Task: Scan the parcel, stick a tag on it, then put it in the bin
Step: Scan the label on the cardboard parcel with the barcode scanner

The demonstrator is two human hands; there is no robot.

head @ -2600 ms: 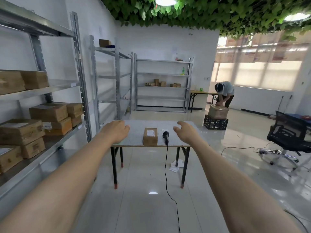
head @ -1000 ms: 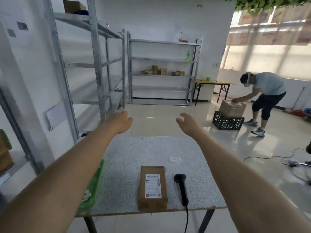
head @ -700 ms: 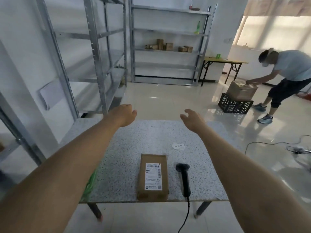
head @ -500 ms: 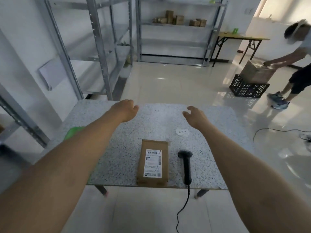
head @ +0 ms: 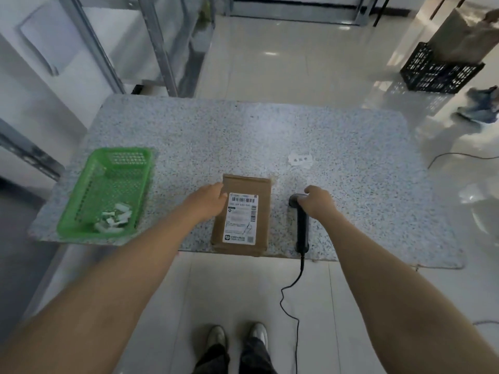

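Note:
A brown cardboard parcel [head: 263, 195] with a white shipping label lies flat at the table's near edge. My left hand [head: 206, 201] rests against its left side, fingers touching the cardboard. A black corded scanner [head: 302, 228] lies to the right of the parcel. My right hand [head: 317, 201] is on the scanner's head, fingers curled over it. A small white tag [head: 300, 159] lies on the table beyond the scanner. A green plastic bin [head: 108, 193] sits at the table's left, holding several small white scraps.
The speckled grey table [head: 351, 147] ends just in front of my feet. Metal shelf posts [head: 159, 47] stand behind it to the left. A black crate [head: 440, 74] with a cardboard box on it and another person's shoes [head: 480, 103] are at far right. A cable crosses the floor.
I have come up to the table and the view has tilted down. Both hands dropped from mid-air: the left onto the parcel's side, the right onto the scanner. The green bin came into view.

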